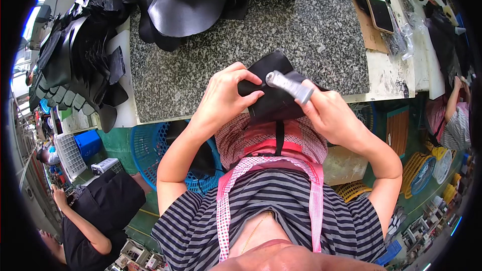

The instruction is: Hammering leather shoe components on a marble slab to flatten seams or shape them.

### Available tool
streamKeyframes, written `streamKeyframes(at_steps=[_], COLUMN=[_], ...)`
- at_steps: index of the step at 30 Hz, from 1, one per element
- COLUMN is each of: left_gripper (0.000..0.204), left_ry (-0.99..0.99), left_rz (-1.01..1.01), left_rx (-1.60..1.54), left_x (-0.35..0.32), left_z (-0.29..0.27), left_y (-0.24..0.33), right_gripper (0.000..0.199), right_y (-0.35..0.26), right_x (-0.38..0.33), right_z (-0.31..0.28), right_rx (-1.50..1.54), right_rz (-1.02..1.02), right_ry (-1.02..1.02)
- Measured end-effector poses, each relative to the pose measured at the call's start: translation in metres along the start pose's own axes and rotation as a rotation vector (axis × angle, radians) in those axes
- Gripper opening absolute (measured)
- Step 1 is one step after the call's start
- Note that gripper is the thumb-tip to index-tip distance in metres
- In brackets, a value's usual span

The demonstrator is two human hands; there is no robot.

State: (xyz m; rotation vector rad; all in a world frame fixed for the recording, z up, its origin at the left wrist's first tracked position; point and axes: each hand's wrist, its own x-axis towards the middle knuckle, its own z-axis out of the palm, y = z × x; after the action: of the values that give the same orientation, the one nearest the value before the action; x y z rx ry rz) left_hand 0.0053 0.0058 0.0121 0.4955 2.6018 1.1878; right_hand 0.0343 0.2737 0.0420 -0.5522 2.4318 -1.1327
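Note:
A black leather-like piece [273, 106] lies over the front edge of the stone slab, partly on my lap, its upper part folded or curved. My left hand [231, 90] grips its left edge, thumb and forefinger curled in toward each other. In my right hand [326, 113] is a short silver-grey hand tool [291, 86] with a rounded metal end, which rests on or just above the black piece. Whether it is a hammer or a roller, I cannot tell. My right fingers are wrapped round its near end and partly hide it.
Stacked black cut pieces [186, 12] lie on the far side of the speckled stone slab [311, 30]; more pieces [75, 55] hang at the left. A phone [376, 6] lies at the right. Below stands a blue basket [145, 153]. Other people [100, 216] are nearby.

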Motion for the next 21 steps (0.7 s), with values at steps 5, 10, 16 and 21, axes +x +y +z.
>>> streamKeyframes(at_steps=[5, 10, 16, 21], left_gripper=[0.022, 0.025, 0.021, 0.022], left_ry=[0.078, 0.285, 0.265, 0.138], left_rz=[0.057, 0.370, 0.210, 0.041], left_rx=[0.012, 0.126, 0.039, -0.007], left_x=[-0.011, -0.026, -0.024, -0.017], left_z=[0.008, 0.022, 0.019, 0.004], left_y=[-0.010, -0.024, -0.019, -0.010], right_gripper=[0.020, 0.020, 0.019, 0.018], right_y=[0.012, 0.021, 0.024, 0.021], right_x=[-0.001, -0.002, -0.003, -0.001], right_z=[0.011, 0.026, 0.023, 0.022], right_rx=[-0.007, 0.042, 0.051, 0.038], right_rz=[-0.232, 0.040, 0.046, 0.026], right_ry=[0.204, 0.043, 0.040, 0.049])
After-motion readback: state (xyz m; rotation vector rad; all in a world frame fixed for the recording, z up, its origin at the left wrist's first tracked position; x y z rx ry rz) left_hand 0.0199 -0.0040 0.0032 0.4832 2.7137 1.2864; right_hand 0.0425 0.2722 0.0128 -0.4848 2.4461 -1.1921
